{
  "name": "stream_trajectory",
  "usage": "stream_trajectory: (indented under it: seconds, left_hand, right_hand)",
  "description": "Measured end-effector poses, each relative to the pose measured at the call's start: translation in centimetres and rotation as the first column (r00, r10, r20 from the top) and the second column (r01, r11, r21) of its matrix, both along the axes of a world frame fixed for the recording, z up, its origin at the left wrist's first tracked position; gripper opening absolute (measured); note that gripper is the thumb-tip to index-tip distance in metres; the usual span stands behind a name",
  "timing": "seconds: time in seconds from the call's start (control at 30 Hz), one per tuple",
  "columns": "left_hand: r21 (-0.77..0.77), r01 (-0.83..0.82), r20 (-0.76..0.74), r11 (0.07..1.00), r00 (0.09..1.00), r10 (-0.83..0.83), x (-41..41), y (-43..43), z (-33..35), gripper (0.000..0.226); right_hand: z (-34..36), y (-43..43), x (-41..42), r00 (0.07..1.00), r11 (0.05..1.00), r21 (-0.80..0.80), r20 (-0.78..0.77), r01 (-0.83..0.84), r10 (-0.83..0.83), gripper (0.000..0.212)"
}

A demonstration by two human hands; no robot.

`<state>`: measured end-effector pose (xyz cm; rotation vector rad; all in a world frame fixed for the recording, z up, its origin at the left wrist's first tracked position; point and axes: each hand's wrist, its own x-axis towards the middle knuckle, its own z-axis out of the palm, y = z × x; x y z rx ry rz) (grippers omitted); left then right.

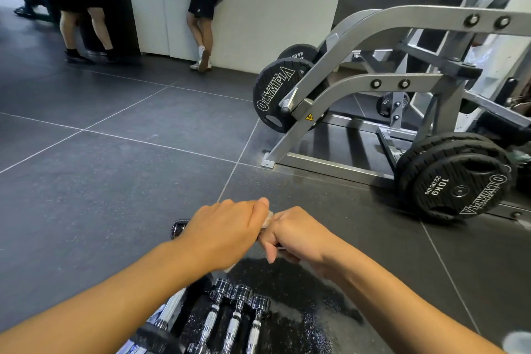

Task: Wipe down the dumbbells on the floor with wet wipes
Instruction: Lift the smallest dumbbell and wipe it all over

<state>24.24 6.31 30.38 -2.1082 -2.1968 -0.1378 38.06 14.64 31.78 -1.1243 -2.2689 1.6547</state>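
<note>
Dumbbell (179, 228) under both clenched hands.

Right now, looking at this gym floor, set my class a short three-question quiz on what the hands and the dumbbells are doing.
1. True or false: both hands are on one dumbbell.
2. What shows between the left hand and the right hand? A) a spray bottle B) a wipe C) a towel roll
3. How many chrome dumbbells lie side by side below the hands, and what marks the floor beside them?

Key
1. True, as far as can be seen: both are closed around it and only its chrome end shows.
2. B, the wipe.
3. Three in the row, with a wet patch to their right.
</note>
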Motion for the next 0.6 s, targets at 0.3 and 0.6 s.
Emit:
stream_trajectory:
  seconds: [0.3, 0.6]
  left_hand:
    - [-0.237, 0.087, 0.428, 0.968, 0.904, 0.024, -2.0, -1.0, 1.7, 0.029]
    - [-0.312, 0.02, 0.17, 0.95, 0.985, 0.035, -2.7, 0.3, 0.6, 0.03]
  right_hand:
    - [0.3, 1.3, 0.2, 0.997, 0.99, 0.124, -0.015, 0.075, -0.074, 0.015]
    - [-0.2, 1.4, 0.0, 0.998, 0.937, 0.35, 0.059, 0.003, -0.025, 0.018]
